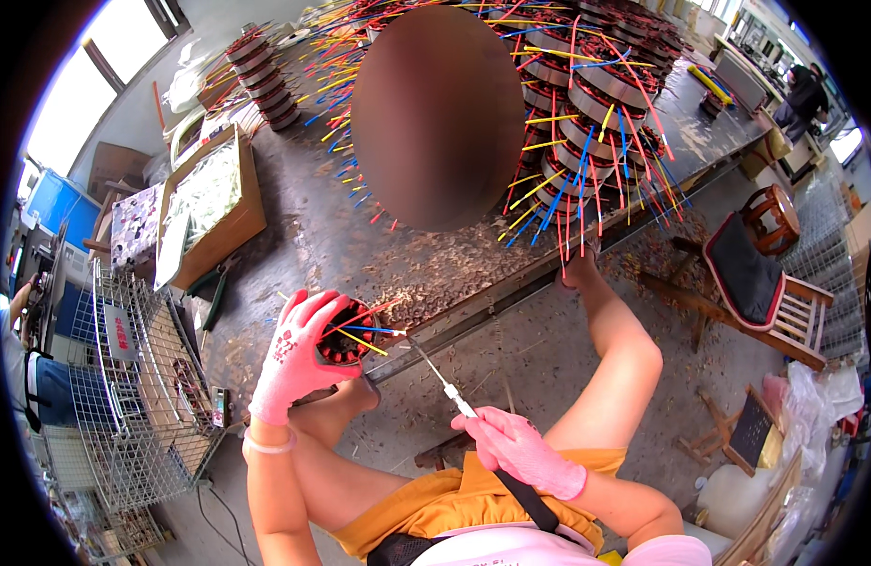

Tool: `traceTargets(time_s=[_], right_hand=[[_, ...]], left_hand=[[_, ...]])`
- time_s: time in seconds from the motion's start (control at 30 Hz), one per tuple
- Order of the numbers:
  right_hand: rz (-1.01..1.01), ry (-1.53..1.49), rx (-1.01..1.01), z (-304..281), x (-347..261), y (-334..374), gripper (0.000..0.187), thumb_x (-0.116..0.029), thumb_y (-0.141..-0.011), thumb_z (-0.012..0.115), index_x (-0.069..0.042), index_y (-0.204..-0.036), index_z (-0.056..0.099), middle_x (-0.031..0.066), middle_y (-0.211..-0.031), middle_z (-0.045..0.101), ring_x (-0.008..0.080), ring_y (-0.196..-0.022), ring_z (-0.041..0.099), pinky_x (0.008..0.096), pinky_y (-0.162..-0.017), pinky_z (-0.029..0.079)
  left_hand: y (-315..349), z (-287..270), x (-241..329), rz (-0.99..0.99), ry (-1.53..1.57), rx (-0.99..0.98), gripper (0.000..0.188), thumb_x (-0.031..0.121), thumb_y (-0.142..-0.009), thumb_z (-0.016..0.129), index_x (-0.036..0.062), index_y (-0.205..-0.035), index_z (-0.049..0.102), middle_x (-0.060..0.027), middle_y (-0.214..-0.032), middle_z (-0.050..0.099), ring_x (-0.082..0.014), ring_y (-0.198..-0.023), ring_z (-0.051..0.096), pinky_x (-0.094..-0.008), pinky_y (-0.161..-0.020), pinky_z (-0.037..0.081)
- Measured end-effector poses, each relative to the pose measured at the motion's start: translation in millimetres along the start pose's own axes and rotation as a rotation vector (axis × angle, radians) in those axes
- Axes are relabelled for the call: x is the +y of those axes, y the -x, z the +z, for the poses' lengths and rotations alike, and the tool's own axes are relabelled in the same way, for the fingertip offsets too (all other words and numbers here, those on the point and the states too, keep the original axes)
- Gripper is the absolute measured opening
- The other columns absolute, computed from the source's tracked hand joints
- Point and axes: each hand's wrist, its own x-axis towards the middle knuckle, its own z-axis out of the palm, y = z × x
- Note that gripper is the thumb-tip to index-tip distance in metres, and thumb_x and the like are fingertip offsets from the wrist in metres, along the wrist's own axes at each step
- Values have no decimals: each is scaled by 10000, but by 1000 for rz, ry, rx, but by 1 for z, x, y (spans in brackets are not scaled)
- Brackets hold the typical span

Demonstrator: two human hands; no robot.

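Observation:
My left hand [298,354], in a pink glove, is wrapped round a motor stator [345,351] at the bench's near edge. Red, yellow and blue lead wires stick out of it to the right. In my right hand [525,453], also gloved in pink, is a slim tool with a white handle [459,398] and a long thin metal shaft. The shaft slants up and left, its tip close to the end of the blue lead wire [383,331]. Whether tip and wire touch, I cannot tell. My left palm and part of the stator are hidden by the fingers.
Tall stacks of wired stators [586,141] crowd the bench's far side, and a blurred oval covers part of them. A cardboard box [237,203] and dark-handled pliers [215,292] lie at left. A wire cart [138,406] stands left, a wooden chair [751,283] right.

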Motion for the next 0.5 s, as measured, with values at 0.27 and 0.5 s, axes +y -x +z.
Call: traceTargets(time_s=[0.27, 0.5], right_hand=[[-25, 60, -6, 0, 0, -1, 297, -181, -1052, 461, 24, -1217, 597, -35, -669, 488, 41, -587, 443, 195, -559, 357], [-63, 74, -10, -5, 8, -2, 305, -241, -1049, 493, 10, -1180, 607, -4, -685, 492, 66, -569, 466, 243, -529, 386]], left_hand=[[0, 3, -2, 5, 11, -2, 864, 252, -556, 870, 77, -1342, 555, -152, -1365, 542, -373, -1306, 464, -511, -1185, 286], [0, 3, -1, -6, -4, -7, 882, 241, -543, 878, 76, -1347, 552, -152, -1378, 535, -382, -1321, 447, -507, -1184, 288]])
